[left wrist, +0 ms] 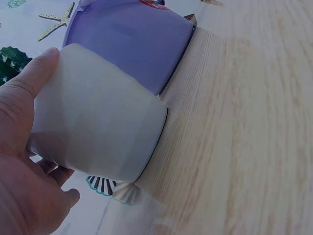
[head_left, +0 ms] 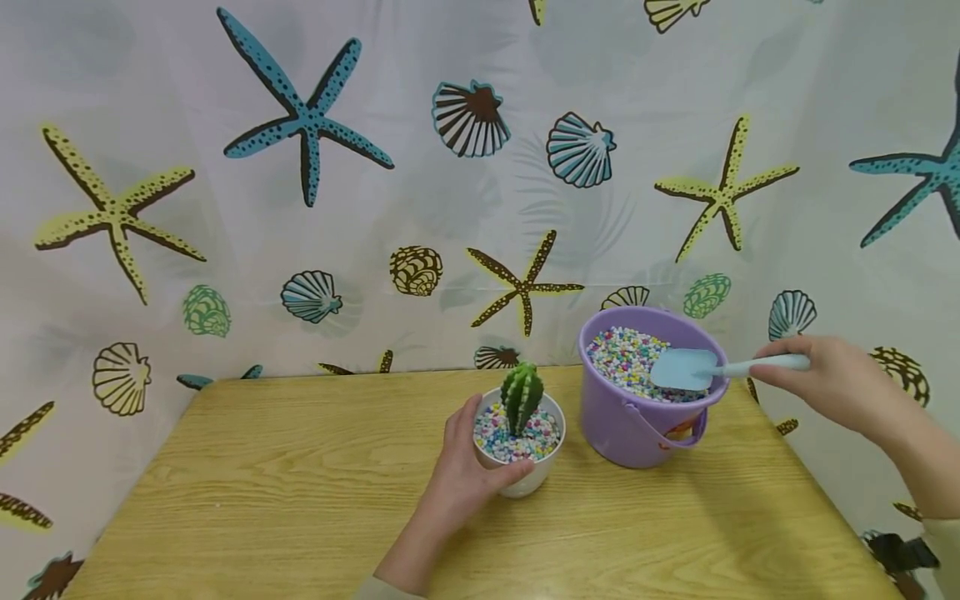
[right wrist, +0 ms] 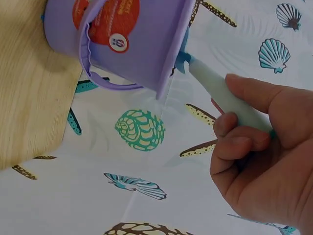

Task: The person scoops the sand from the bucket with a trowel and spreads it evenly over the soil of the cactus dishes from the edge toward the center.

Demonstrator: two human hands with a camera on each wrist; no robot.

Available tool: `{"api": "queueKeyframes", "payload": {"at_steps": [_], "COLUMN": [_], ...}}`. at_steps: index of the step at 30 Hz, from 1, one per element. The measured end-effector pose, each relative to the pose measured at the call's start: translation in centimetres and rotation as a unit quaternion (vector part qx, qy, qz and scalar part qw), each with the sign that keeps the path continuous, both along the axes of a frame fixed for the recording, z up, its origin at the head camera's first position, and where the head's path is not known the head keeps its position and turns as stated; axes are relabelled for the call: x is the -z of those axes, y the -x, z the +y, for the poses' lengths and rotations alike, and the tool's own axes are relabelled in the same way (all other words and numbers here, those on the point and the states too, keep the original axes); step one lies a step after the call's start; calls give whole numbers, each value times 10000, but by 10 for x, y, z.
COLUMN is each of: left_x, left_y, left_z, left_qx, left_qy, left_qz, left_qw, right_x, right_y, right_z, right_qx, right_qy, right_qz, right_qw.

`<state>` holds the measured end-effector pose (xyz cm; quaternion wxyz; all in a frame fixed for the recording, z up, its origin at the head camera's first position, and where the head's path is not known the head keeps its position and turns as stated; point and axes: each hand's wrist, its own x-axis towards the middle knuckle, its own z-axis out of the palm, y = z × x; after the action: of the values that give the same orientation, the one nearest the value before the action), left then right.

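We see the scoop (head_left: 684, 370) inside the mouth of the bucket (head_left: 615, 425), grasped by the fingers of the right hand (head_left: 843, 377); scooping beads (head_left: 621, 357) seems the step in hand. Beside the bucket, on the table (head_left: 300, 467), the left hand (head_left: 459, 468) clasps the pot (left wrist: 102, 117); next, we think, a level lift is needed.

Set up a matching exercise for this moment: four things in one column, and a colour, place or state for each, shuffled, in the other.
Column one:
1. Cactus
2. Bucket
3. Scoop
4. Left hand

Column two:
A. Light blue, gripped by its handle in the right hand
B. Holding the white pot by its sides
C. Green, standing upright among small coloured beads
D. Purple, standing on the table with a handle hanging down

Right pairs: 1-C, 2-D, 3-A, 4-B.
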<state>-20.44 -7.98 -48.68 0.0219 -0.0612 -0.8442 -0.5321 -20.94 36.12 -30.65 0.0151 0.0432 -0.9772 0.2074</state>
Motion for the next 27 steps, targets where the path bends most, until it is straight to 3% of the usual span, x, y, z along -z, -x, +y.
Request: {"api": "queueKeyframes", "payload": {"at_steps": [4, 13, 27], "left_x": [0, -1, -2], "left_y": [0, 0, -3], "left_z": [-1, -1, -1], "left_qx": [4, 19, -7], "left_qy": [-23, -76, -54], "left_qz": [23, 45, 25], "left_qw": [10000, 10000, 10000], "right_x": [-9, -26, -37], "right_y": [8, 19, 35], "right_z": [8, 18, 6], "right_qx": [-156, -260, -453], "right_qy": [-11, -199, -445], "right_qz": [-244, -361, -584], "right_qw": [9996, 9988, 9963]}}
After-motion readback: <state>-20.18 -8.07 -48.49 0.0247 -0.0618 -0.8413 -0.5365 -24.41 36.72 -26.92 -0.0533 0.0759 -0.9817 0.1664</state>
